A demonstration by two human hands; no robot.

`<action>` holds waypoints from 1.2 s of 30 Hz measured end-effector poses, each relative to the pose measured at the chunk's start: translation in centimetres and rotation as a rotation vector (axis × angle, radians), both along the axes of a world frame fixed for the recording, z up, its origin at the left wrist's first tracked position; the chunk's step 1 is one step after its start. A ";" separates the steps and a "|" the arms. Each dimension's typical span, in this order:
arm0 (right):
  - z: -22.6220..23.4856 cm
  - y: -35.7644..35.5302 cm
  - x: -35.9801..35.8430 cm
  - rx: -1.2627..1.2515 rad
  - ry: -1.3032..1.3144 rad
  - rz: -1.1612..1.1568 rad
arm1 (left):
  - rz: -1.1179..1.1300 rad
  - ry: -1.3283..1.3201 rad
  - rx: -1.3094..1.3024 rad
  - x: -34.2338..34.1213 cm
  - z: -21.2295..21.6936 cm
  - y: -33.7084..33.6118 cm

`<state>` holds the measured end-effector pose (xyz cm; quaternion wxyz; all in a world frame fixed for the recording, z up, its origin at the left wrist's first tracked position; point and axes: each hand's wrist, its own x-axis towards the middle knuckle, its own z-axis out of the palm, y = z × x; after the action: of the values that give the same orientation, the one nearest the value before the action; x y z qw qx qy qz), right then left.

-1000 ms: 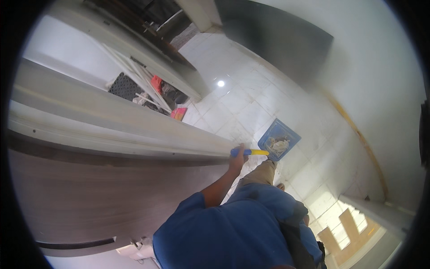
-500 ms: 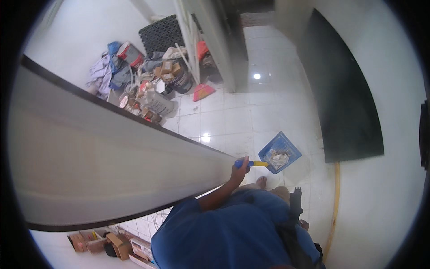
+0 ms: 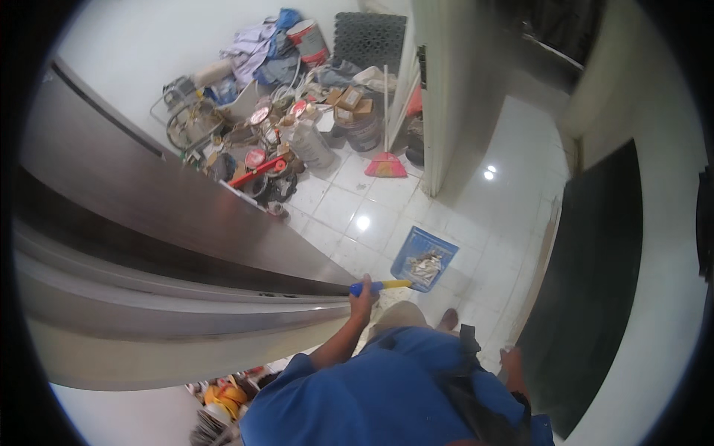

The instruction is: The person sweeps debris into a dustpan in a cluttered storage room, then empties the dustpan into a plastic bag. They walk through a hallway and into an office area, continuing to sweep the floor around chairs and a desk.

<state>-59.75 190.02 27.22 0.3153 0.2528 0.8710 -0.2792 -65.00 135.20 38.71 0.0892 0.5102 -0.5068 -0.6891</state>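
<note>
Blue dustpan (image 3: 424,258) rests on the white floor (image 3: 349,204); the left hand (image 3: 363,297) grips its yellow-blue handle (image 3: 381,285). The right hand (image 3: 510,360) hangs, seemingly empty.

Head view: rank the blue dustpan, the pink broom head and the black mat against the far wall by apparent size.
1. black mat
2. blue dustpan
3. pink broom head
The mat lies farthest from the camera, so its lead is probably real.

left hand (image 3: 362,297): closed around blue-and-yellow handle (image 3: 381,285); 
dustpan (image 3: 424,258): blue, on white tiled floor (image 3: 338,208), holding debris; 
broom (image 3: 385,160): near clutter
</note>
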 end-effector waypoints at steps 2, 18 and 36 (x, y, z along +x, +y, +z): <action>3.3 1.9 -12.7 0.129 0.088 0.271 | 0.100 0.086 0.017 -4.4 3.0 0.4; -3.1 -41.6 -49.1 -0.180 0.109 1.001 | 0.634 -0.052 0.165 -16.8 -11.3 -21.6; -8.8 -75.7 -79.4 0.035 0.176 1.366 | 0.733 -0.279 -0.048 -32.2 -22.8 -44.2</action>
<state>-139.17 114.31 18.43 0.3446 -0.3715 0.8618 -0.0232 -97.23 90.99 15.92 0.2716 0.7439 -0.3141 -0.5236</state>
